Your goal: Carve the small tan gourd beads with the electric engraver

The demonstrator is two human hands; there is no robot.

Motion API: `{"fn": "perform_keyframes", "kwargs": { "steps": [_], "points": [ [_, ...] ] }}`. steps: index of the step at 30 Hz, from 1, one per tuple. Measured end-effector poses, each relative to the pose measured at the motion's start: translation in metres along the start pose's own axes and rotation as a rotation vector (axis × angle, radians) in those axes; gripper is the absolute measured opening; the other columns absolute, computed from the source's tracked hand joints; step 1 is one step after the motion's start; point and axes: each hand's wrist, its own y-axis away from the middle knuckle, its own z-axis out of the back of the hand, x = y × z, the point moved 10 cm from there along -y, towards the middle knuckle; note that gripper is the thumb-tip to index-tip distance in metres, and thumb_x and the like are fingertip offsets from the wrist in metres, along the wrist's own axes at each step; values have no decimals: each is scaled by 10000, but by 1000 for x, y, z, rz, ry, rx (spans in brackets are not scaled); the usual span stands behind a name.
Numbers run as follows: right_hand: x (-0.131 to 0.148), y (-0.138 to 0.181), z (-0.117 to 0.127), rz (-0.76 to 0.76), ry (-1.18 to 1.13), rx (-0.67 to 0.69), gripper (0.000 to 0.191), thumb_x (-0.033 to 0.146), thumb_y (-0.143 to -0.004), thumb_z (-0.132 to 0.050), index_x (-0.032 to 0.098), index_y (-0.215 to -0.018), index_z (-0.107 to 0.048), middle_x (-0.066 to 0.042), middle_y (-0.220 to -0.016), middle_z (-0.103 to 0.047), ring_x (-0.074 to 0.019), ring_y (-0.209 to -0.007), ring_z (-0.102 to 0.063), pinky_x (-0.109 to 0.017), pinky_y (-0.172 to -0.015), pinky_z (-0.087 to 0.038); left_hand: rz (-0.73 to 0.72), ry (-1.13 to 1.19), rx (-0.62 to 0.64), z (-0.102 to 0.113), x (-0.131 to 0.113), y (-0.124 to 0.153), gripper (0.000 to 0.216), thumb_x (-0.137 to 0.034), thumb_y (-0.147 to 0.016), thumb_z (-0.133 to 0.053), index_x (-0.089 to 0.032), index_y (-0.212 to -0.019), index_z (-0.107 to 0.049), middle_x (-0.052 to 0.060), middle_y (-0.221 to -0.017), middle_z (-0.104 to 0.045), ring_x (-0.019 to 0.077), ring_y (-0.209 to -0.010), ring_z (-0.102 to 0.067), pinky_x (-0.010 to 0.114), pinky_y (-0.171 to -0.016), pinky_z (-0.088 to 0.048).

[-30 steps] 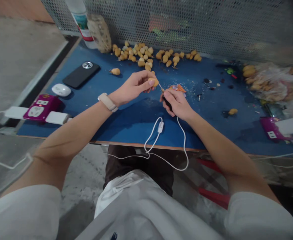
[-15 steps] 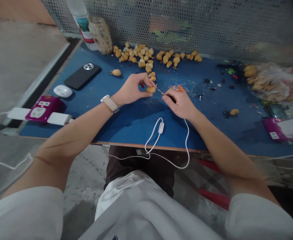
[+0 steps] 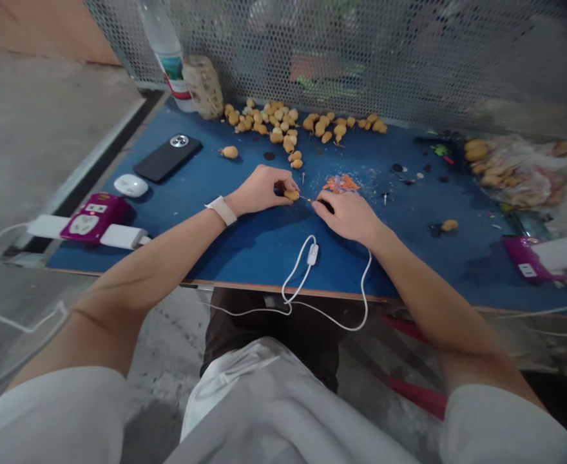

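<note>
My left hand (image 3: pixel 265 189), with a pale watch band on its wrist, pinches a small yellow-brown gourd (image 3: pixel 291 194) between thumb and fingers. From the right, my right hand (image 3: pixel 344 212) grips a slim corded tool (image 3: pixel 309 199), like a small drill pen, mostly hidden by the fingers. Its thin metal tip reaches the gourd's near end; whether it is inside I cannot tell. A white cord (image 3: pixel 365 277) with an inline switch (image 3: pixel 313 254) runs from beneath my right wrist over the table edge. Just beyond my hands lie orange and purple scraps (image 3: pixel 341 184) among pale dust.
Many small gourds (image 3: pixel 278 119) line the back of the blue table (image 3: pixel 245 251) below a perforated metal panel (image 3: pixel 264 58). To the left are a phone (image 3: pixel 167 160), a white case (image 3: pixel 131 185), a purple power adapter (image 3: pixel 95 218), a bottle (image 3: pixel 171 64) and a jar (image 3: pixel 203 87). A plastic bag (image 3: pixel 525 171) sits right.
The tool's tip has come up to the gourd, closing the small gap between them. A small metal piece now shows behind my left fingertips. The whole view has shifted slightly.
</note>
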Motion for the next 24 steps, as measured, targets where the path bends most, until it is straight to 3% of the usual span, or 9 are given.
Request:
{"fn": "perform_keyframes", "kwargs": {
  "steps": [10, 15, 19, 24],
  "points": [
    [-1, -4, -4, -62, 34, 3, 415, 433, -1342, -535, 201, -1350, -879, -185, -1231, -966, -366, -1110, -895, -410, -853, -515, 15, -62, -6, 0, 3, -2, 302, -239, -938, -1053, -217, -912, -753, 91, -1226, -998, 246, -1100, -930, 375, -1081, -693],
    [-5, -6, -2, -28, -46, -37, 392, 445, -1348, -540, 235, -1239, -852, -166, -1232, -960, -356, -1145, -901, -397, -928, -561, 31, -112, -20, 1, 3, -3, 414, -299, -964, -1053, -235, -864, -657, 75, -1192, -989, 229, -1012, -876, 361, -989, -633],
    [-6, -7, -3, 3, -106, -33, 390, 428, -1345, -522, 244, -1180, -824, -150, -1173, -949, -347, -1130, -906, -392, -947, -572, 34, -70, 13, -3, 3, -2, 350, -318, -970, -1018, -232, -871, -693, 69, -1179, -990, 215, -971, -864, 345, -974, -631],
    [-5, -8, -6, 8, -113, -18, 394, 421, -1342, -522, 230, -1268, -860, -171, -1271, -978, -372, -1206, -924, -416, -985, -594, 92, -40, -8, 3, 13, 0, 255, -257, -911, -1030, -230, -929, -777, 49, -1135, -979, 217, -981, -871, 336, -975, -662]
  ]
}}
